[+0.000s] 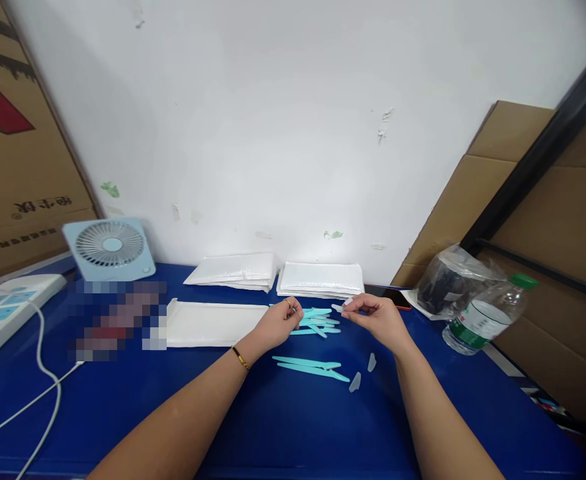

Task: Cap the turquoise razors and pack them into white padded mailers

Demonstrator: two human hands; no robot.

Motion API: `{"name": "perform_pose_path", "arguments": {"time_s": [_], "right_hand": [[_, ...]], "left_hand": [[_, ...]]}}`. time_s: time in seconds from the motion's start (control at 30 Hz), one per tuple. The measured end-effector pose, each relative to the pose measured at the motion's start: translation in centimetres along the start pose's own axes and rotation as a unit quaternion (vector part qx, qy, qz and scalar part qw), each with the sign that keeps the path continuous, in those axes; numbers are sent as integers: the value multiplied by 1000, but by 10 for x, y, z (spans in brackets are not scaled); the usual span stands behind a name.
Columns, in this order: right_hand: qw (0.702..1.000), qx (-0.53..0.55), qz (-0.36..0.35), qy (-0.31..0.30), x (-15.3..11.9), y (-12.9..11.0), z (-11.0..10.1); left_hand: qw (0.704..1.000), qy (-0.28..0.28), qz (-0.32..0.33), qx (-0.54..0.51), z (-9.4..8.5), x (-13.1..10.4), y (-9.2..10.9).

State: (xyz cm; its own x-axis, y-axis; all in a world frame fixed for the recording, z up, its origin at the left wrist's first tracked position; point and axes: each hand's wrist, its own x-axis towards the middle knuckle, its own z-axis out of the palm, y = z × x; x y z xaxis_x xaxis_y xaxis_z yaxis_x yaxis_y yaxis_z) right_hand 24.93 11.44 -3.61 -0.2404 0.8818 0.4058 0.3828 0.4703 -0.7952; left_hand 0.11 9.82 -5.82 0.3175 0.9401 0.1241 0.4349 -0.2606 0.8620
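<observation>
My left hand [281, 323] is closed in a pinch on a turquoise eyebrow razor [317, 311], whose blade end points right. Between the thumb and fingers of my right hand [373, 315] is a small translucent blade cap [337, 308], just off the razor's tip. Beneath and between the hands lies a loose pile of turquoise razors [317, 330], partly hidden by my left hand. Closer to me, two razors [307, 367] lie side by side. Two more translucent caps, one upper [371, 362] and one lower [355, 382], rest to their right.
White padded envelopes lie in a left stack [233, 270], a right stack [320, 277] and a single one [213, 325] by my left hand. A blue fan [113, 247], power strip [13, 310] and cable stand left. Right are a phone [397, 298], bagged dark object [443, 287] and bottle [490, 317].
</observation>
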Motion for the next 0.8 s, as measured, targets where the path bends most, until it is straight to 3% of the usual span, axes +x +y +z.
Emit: {"name": "perform_pose_path", "arguments": {"time_s": [0.27,0.47,0.57,0.67,0.73,0.8], "right_hand": [[999,0,17,-50,-1,-2,5],[997,-8,15,-79,-1,0,24],[996,-58,7,-74,1,5,27],[990,-116,-18,-78,3,5,14],[982,-134,-25,-130,1,2,-1],[964,-133,-1,-230,-3,-1,-15]], "left_hand": [[1000,6,15,21,1,0,-2],[998,-8,36,49,6,1,-5],[992,28,55,111,6,1,-4],[976,65,92,187,4,-2,0],[971,4,110,214,3,-6,4],[961,-82,125,232,3,-10,6]]}}
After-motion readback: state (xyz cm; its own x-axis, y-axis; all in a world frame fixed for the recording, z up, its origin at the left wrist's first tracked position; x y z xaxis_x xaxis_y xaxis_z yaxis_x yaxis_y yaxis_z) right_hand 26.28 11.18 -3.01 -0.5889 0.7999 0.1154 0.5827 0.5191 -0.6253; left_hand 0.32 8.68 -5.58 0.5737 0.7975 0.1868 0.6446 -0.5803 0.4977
